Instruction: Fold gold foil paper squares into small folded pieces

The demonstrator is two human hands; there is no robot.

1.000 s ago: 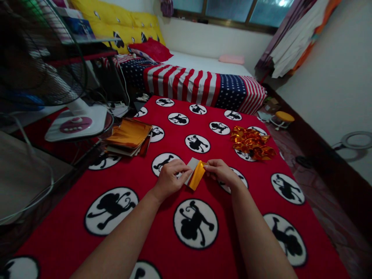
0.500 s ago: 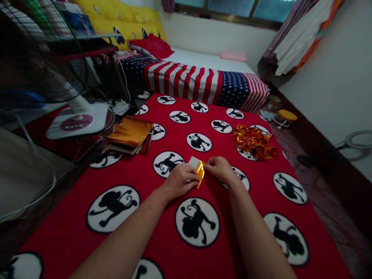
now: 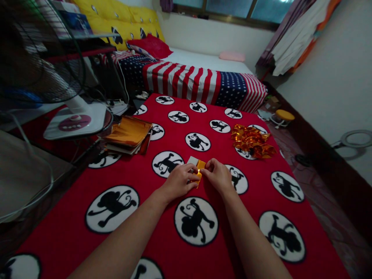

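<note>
Between my hands, over the red cloth, is a small folded sheet of gold foil paper (image 3: 201, 164) with a greyish-white back showing at its far left corner. My left hand (image 3: 180, 180) grips its left side, fingers curled over the gold face. My right hand (image 3: 216, 173) pinches the right edge between thumb and bent fingers. A stack of gold foil paper (image 3: 128, 133) lies at the left edge of the cloth. To the right sits a heap of folded gold foil pieces (image 3: 251, 141).
The red cloth (image 3: 157, 248) is printed with black monkeys in white circles. A fan base (image 3: 77, 122) stands at the left. Behind are a bed (image 3: 186, 81) with a flag-patterned cover and a window. A yellow stool (image 3: 285, 115) stands on the floor at the right.
My left hand has shifted right onto the gold face of the paper. My right hand has moved slightly from the edge inward, with its fingers more curled. Stack and heap stay put.
</note>
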